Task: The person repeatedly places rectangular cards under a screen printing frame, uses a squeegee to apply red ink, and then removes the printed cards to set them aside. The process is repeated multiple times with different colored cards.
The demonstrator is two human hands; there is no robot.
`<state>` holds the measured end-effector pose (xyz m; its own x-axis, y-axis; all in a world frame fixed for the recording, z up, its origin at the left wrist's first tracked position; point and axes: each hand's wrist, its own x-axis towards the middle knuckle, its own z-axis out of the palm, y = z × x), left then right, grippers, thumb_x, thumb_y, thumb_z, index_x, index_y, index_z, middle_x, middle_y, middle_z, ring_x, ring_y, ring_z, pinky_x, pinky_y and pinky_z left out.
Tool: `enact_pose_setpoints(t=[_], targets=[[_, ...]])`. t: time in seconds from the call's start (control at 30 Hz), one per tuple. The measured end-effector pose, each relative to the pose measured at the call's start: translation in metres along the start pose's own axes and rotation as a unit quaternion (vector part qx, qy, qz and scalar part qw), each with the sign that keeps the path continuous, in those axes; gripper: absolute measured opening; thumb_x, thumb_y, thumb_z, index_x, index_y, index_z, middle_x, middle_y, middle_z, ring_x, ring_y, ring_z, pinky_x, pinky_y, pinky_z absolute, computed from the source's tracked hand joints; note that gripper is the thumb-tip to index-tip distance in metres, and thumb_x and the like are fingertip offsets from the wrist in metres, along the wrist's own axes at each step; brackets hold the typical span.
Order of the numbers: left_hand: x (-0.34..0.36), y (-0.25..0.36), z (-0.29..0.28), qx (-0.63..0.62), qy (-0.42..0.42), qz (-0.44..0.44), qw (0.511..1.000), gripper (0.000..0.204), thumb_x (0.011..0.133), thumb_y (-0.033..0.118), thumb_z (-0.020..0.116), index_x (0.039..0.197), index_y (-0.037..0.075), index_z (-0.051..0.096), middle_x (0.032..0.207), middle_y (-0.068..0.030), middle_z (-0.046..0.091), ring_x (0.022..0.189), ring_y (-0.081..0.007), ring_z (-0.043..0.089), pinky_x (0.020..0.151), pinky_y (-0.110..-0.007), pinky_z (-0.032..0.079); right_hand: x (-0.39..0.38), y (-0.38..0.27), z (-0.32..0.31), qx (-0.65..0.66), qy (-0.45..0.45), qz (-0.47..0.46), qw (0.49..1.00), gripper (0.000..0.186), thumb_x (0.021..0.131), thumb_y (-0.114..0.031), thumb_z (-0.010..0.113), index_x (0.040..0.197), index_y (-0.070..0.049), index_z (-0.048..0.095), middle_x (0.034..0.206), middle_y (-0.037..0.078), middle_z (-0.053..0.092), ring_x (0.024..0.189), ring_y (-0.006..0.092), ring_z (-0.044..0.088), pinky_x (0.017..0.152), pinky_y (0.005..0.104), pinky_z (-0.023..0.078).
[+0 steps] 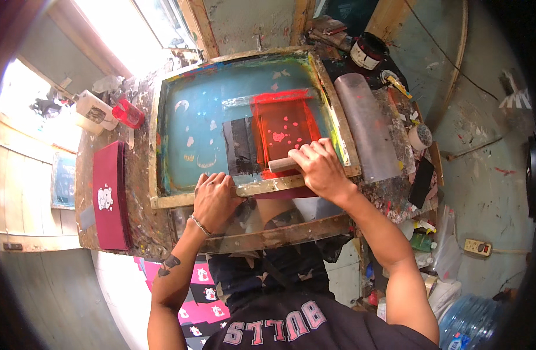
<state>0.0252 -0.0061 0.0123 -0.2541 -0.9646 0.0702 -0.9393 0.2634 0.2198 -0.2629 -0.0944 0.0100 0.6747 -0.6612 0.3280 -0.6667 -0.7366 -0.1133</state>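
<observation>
A wooden-framed printing screen (262, 187) with blue-green mesh lies on the worktable before me. Red ink (288, 104) coats a rectangle on its right half, around small pale spot shapes. Beside the ink runs a strip of black tape (239, 143). My right hand (320, 166) is closed on a squeegee (282, 164), held at the near end of the red patch. My left hand (214, 195) has its fingers curled over the frame's near edge. A maroon sheet (286, 193) peeks out from beneath that edge.
Left of the screen lies a maroon stack (109, 204) with a white animal print, near a red cup (128, 112) and a whitish jug (94, 112). On the right are a clear plastic sheet (367, 125), an ink tub (366, 52) and a black slab (421, 184).
</observation>
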Motion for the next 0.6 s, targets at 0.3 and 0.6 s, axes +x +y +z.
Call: enact_pose_setpoints(t=[0.3, 0.6], targets=[[0.040, 0.015, -0.137, -0.111, 0.118, -0.054, 0.985, 0.039, 0.069, 0.025, 0.092, 0.099, 0.007, 0.075, 0.092, -0.0091, 0.073, 0.081, -0.0244, 0.067, 0.083, -0.038, 0.052, 0.049, 0.003, -0.084, -0.121, 0.230, -0.060, 0.964, 0.068, 0.089, -0.067, 0.060, 0.108, -0.002, 0.067, 0.093, 0.017, 0.063, 0.088, 0.0336, 0.065, 0.084, 0.0472, 0.048], [0.026, 0.046, 0.042, -0.093, 0.094, 0.081, 0.988, 0.047, 0.092, 0.045, 0.071, 0.129, 0.017, 0.071, 0.156, -0.0154, 0.045, 0.145, -0.0390, 0.037, 0.120, -0.061, 0.024, 0.181, 0.016, -0.201, 0.016, 0.171, 0.072, 0.982, 0.064, 0.094, -0.060, 0.057, 0.069, -0.002, 0.068, 0.063, 0.016, 0.065, 0.060, 0.0255, 0.064, 0.063, 0.0410, 0.051]])
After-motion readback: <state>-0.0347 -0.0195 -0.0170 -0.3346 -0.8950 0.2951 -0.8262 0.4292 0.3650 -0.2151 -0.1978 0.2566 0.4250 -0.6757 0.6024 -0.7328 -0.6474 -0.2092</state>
